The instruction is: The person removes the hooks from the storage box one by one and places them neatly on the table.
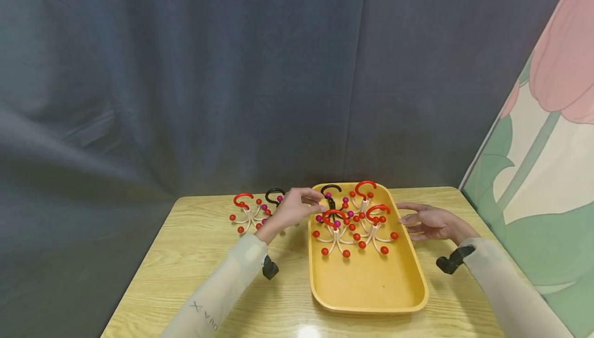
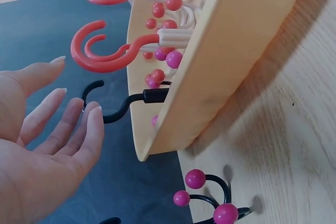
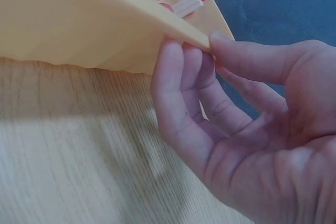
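In the head view a yellow tray (image 1: 366, 289) holds several ball-tipped claw hangers, among them a black one (image 1: 331, 204) and a white one (image 1: 336, 235) with a red hook. My left hand (image 1: 293, 208) is over the tray's left rim, beside the black hanger. In the left wrist view its fingers are loosely bent near the black hook (image 2: 118, 116), the thumb held apart; whether a fingertip touches the hook I cannot tell. My right hand (image 3: 247, 124) pinches the tray's right rim (image 3: 178, 29), thumb above and fingers below.
Left of the tray, on the wooden table (image 1: 185, 255), lie a red-hooked white hanger (image 1: 250, 216) and a black hanger (image 1: 275, 192) partly behind my left hand. A dark curtain (image 1: 260, 80) hangs behind; a flower-painted panel (image 1: 547, 198) stands at the right.
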`<state>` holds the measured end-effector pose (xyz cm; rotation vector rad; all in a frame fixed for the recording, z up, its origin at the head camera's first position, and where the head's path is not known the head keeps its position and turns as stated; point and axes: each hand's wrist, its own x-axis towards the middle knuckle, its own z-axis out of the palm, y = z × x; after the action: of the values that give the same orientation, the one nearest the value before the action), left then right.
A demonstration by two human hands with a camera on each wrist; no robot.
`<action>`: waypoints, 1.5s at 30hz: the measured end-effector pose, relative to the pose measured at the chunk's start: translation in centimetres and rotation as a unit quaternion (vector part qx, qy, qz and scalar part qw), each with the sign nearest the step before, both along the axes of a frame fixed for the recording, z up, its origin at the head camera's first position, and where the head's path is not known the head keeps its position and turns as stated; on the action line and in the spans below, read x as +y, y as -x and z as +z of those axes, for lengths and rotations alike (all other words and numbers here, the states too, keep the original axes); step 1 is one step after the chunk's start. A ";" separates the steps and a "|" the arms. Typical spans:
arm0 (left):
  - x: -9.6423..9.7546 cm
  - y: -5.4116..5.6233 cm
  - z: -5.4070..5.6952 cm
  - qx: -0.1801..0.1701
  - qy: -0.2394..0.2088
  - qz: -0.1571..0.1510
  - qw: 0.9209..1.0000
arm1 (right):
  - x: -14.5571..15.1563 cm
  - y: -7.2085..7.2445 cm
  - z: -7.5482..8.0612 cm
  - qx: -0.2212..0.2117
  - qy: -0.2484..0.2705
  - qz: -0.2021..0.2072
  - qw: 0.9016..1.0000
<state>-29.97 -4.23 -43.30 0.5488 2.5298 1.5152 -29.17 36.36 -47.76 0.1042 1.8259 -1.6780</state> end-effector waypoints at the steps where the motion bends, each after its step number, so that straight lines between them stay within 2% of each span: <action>1: 0.1 -0.1 0.1 0.003 0.003 -0.001 1.000 | 0.1 0.0 0.1 0.002 0.001 0.003 1.000; 6: 0.5 -0.6 0.1 0.000 0.013 -0.005 1.000 | 0.0 -0.1 0.1 0.000 0.002 -0.002 1.000; 12: 1.1 -1.1 -0.6 0.008 0.022 -0.019 1.000 | -0.1 -0.1 -0.1 0.004 -0.002 -0.007 1.000; 18: 1.5 -1.4 -1.1 0.023 0.012 -0.021 0.999 | 0.2 -0.1 0.1 0.007 0.006 0.009 1.000; 21: 1.7 -1.4 -1.3 0.021 0.005 -0.023 1.000 | 0.1 -0.1 0.2 0.002 0.001 0.000 1.000; 32: 1.8 -1.7 -1.8 0.006 -0.013 0.002 1.000 | -0.1 -0.3 -0.1 0.005 -0.009 -0.008 1.000; 45: 1.7 -1.6 -2.2 -0.003 -0.026 0.008 1.000 | 0.0 -0.4 -0.2 0.000 0.010 -0.009 1.000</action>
<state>-28.36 -2.58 -45.53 0.5316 2.5017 1.5891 -28.81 36.35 -47.94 0.1129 1.8122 -1.7086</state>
